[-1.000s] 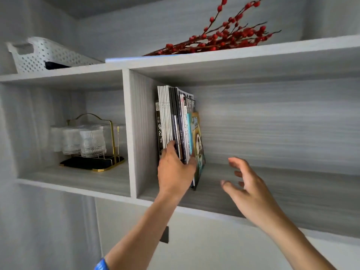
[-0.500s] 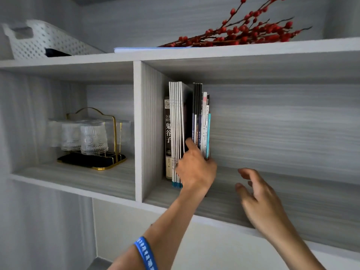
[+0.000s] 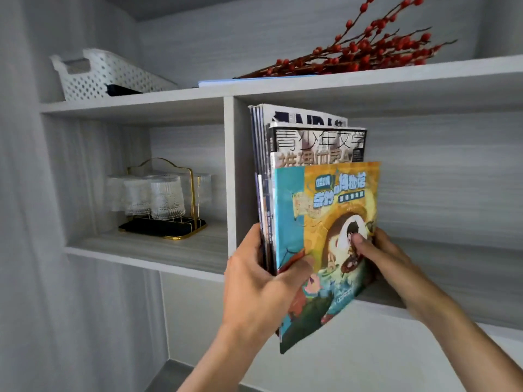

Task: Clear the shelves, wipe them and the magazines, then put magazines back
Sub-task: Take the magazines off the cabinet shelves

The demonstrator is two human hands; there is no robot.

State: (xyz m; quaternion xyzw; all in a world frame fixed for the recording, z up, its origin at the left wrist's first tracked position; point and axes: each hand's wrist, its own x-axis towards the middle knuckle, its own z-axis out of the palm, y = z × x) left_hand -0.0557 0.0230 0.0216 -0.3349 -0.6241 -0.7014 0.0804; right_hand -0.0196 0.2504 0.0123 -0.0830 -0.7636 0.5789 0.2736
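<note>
Magazines point(image 3: 325, 210): a thick stack of thin, glossy, rectangular issues, held upright and fanned in steps so that the titles of the ones behind show above the front cover. The stack is out in front of the right compartment, its lower corner hanging below the shelf point(image 3: 441, 267) edge.
Front cover: teal and yellow cartoon print with blue lettering; the sheet is soft and its bottom corner bends forward.
Covers behind: white with large dark lettering, then a black band with white characters.
Left hand point(image 3: 260, 281): grips the spine side of the stack, thumb lying across the front cover, fingers point(image 3: 252, 236) curled round the back.
Right hand point(image 3: 379, 250): pinches the right edge of the front cover, thumb pressed on the print, the other fingers behind it and hidden.
Shelf: pale grey board with a fine horizontal wood grain, matte; a vertical divider point(image 3: 233, 171) of the same board stands just left of the stack.
Left compartment: ribbed clear glasses point(image 3: 158, 196) standing mouth down on a rack point(image 3: 169, 227) with a thin gold wire frame and a flat black tray.
Top shelf: a white plastic basket point(image 3: 104, 75) with a perforated wall, tilted; beside it thin dark twigs with round red berries point(image 3: 368, 49) lying flat over a pale blue sheet point(image 3: 254, 79).
</note>
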